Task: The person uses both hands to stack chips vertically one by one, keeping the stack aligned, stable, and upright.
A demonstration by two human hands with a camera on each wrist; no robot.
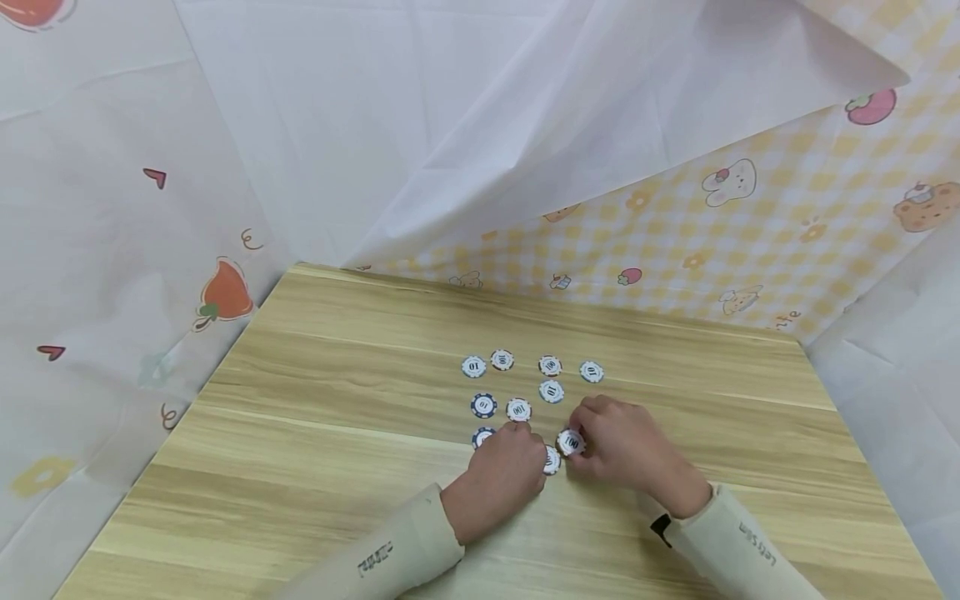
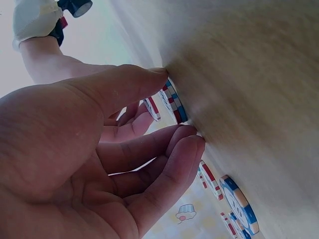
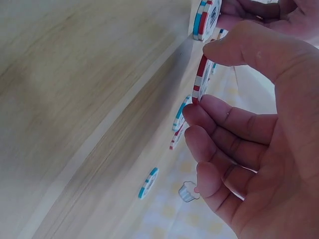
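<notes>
Between the thumb and fingertips of my right hand (image 1: 626, 442) a red-and-white poker chip (image 1: 572, 442) marked 100 is pinched, tilted up on edge in the right wrist view. Just left of it, my left hand (image 1: 498, 479) holds a small stack of poker chips (image 2: 173, 102) by its edges, thumb on one side and fingertips on the other. A teal-edged chip and a red-edged chip show in that stack. From above, the left hand covers part of the stack. A dark blue chip (image 1: 482, 437) lies partly hidden beyond the left knuckles.
Several chips lie flat beyond the hands, among them a dark blue 10 chip (image 1: 483, 406), a 100 chip (image 1: 519, 409) and a teal-edged 10 chip (image 1: 592, 372). The wooden table (image 1: 300, 375) meets a yellow checked cloth (image 1: 660, 242) at its back edge.
</notes>
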